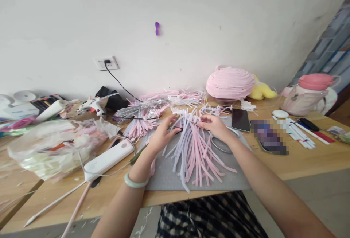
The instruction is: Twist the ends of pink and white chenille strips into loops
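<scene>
A fanned bundle of pink and pale lilac pipe cleaners lies spread on a grey cutting mat, its loose ends toward me. On the left of its gathered top is my left hand, with thumb and fingers apart and curved. My right hand has its fingertips closed on the top right of the bundle; the exact contact is partly hidden among the strands. A thin green stem passes behind my left wrist. Scissors lie partly under my right forearm.
Left are a white power bank-like device with cables, a plastic bag of scraps and a glue gun. More pipe cleaners lie behind. Right are a black phone, markers and a pink-lidded bottle.
</scene>
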Motion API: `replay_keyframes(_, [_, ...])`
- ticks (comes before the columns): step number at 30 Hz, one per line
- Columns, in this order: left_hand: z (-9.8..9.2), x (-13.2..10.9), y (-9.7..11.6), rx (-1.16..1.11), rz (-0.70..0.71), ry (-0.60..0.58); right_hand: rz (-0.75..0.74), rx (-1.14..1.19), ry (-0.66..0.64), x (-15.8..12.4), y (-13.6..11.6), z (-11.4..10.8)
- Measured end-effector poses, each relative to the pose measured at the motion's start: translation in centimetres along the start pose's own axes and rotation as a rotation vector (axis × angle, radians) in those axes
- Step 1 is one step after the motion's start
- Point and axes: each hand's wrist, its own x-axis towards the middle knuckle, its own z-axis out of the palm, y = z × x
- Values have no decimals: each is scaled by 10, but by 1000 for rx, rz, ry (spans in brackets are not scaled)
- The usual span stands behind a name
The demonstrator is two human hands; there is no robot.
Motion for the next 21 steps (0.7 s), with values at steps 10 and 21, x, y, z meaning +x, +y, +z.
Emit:
replay_keyframes(10, [2,-1,7,-138,72,-36,9,-126,-329,-12,-3,9])
replay_keyframes(21, [9,-8,20,-138,92,-104,-100,-171,-264,-15,-7,17])
